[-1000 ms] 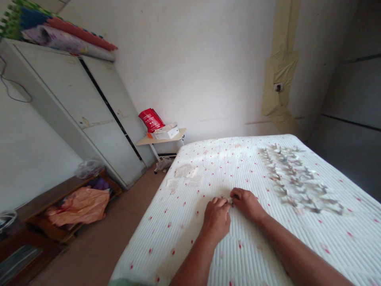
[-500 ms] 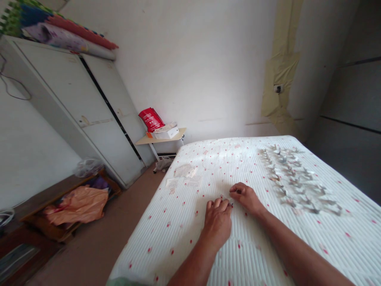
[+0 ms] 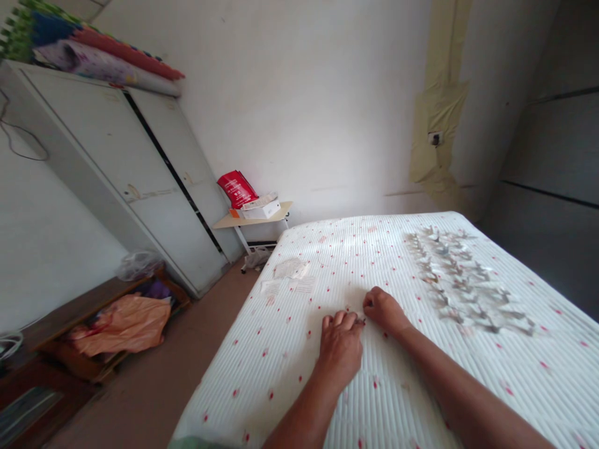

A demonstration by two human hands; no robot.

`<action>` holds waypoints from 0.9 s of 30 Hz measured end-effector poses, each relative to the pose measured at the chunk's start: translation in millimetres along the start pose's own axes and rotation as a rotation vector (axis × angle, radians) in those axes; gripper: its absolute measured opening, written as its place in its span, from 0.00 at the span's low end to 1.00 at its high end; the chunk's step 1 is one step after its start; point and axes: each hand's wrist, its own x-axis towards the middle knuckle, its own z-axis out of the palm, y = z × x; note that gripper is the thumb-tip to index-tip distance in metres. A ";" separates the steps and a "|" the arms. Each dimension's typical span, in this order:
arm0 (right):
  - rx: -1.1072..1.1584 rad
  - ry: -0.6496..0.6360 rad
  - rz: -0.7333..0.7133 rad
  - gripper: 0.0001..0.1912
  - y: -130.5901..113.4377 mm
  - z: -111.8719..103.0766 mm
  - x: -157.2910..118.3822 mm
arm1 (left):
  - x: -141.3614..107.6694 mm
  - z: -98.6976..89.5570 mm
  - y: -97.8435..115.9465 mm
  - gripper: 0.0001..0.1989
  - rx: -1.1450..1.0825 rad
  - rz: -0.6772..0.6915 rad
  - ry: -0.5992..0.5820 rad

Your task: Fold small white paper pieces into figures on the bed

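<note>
On the white quilted bed cover (image 3: 290, 349) with red dots, my left hand (image 3: 341, 342) rests palm down, its fingers curled and pressed together. Something small and dark shows at its thumb side, too small to name. Just to the right and slightly farther off, my right hand (image 3: 384, 310) is closed with its fingertips against the cover; whatever it may hold is hidden. Several small folded paper pieces (image 3: 456, 269) stand in rows on the right part of the bed. Flat printed paper sheets (image 3: 290, 269) lie on the left part.
A small table (image 3: 224, 221) with a red bag (image 3: 236, 189) and a white box (image 3: 262, 210) stands beyond the bed's left corner. A grey cabinet (image 3: 103, 137) is at the left, above a wooden bench (image 3: 60, 305) bearing an orange plastic bag (image 3: 126, 324).
My right hand's fingers have curled in, closing the gap seen between thumb and finger. My left hand has barely moved.
</note>
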 end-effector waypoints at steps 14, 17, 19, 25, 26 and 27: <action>0.407 0.038 -0.041 0.09 15.9 -6.4 0.3 | -1.3 -4.5 2.6 0.17 -0.014 -0.015 -0.014; 0.339 -0.039 -0.137 0.08 8.6 -3.8 -4.7 | -1.2 -3.9 3.4 0.17 -0.001 -0.022 -0.009; 0.198 -0.077 -0.149 0.10 2.4 -4.1 -7.8 | -1.2 -3.4 3.8 0.17 0.015 -0.025 -0.016; 0.072 -0.100 -0.134 0.12 -4.3 -7.8 -8.6 | -4.2 -2.1 3.6 0.18 0.029 -0.034 0.009; 0.068 -0.098 -0.130 0.12 -3.7 -7.6 -8.0 | -5.2 -2.0 3.3 0.18 0.031 -0.035 0.011; 0.063 -0.095 -0.127 0.12 -3.0 -7.3 -7.3 | -6.3 -2.0 2.9 0.18 0.033 -0.036 0.010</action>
